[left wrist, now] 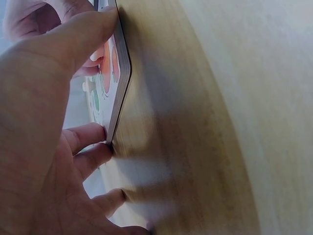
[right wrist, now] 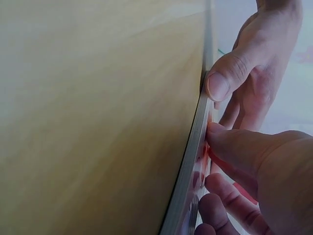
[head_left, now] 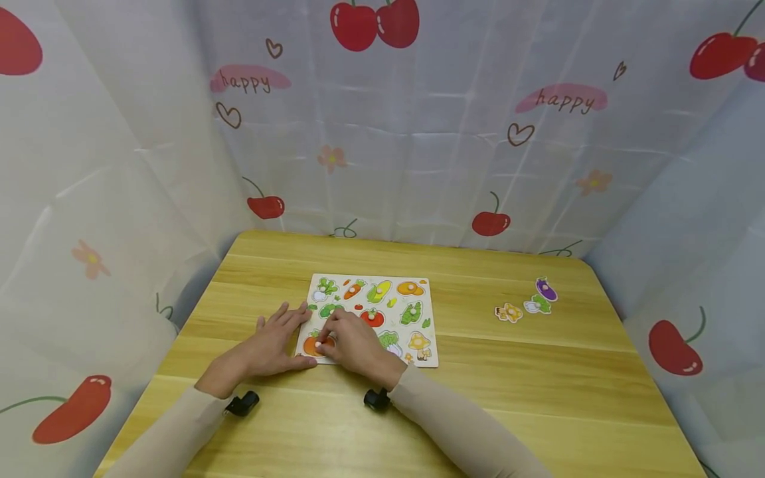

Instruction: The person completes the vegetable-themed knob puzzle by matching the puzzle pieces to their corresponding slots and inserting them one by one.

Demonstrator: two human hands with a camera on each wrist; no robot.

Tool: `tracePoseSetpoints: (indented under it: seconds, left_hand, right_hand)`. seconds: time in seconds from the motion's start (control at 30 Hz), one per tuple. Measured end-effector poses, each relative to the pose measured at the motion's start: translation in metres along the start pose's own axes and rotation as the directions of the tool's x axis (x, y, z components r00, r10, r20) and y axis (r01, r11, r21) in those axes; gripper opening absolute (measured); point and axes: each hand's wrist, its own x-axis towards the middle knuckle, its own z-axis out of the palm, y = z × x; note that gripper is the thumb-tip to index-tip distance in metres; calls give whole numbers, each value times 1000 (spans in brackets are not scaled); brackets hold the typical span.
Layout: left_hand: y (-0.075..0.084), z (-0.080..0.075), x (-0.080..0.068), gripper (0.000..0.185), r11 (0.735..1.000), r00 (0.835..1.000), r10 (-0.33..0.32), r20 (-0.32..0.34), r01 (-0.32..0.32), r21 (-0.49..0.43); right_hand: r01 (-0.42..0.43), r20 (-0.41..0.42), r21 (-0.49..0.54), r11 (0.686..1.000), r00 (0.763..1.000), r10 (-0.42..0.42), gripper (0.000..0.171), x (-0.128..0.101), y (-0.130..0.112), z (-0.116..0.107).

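A white wooden knob puzzle board [head_left: 431, 318] with colourful vegetable pieces lies on the table. My right hand [head_left: 358, 342] is over its near-left part, thumb and index finger pinching the knob of the orange pumpkin piece [head_left: 309, 344]. The other right fingers curl beside them, low over the board in the right wrist view. Spread along the board's left side is my left hand [head_left: 271, 345]; its thumb [left wrist: 100, 27] rests at the near edge and its fingertips touch the left edge and the table. A red tomato piece [head_left: 373, 318] sits near the board's middle, partly beside my right hand.
To the right on the wooden table [head_left: 538, 372] lie three loose pieces: a purple eggplant [head_left: 546, 289], a white-and-green vegetable [head_left: 538, 305] and a yellow mushroom [head_left: 511, 313]. A cherry-print curtain [head_left: 406, 146] encloses the back and sides.
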Motion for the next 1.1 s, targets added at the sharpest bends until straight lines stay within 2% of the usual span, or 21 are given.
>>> tracePoseSetpoints:
  seconds: [0.5, 0.8, 1.1]
  left_hand:
    - [2, 0, 0, 112, 1000, 1000, -17, 2, 17, 20]
    - [1, 2, 1, 113, 1000, 1000, -12, -14, 13, 14]
    - [1, 1, 1, 113, 1000, 1000, -13, -9, 13, 12]
  right_hand:
    - [-22, 24, 12, 1000, 999, 22, 12, -15, 19, -18]
    - [-74, -64, 60, 995, 995, 78, 12, -25, 44, -38]
    - [-152, -144, 121, 981, 975, 168, 9, -42, 78, -63]
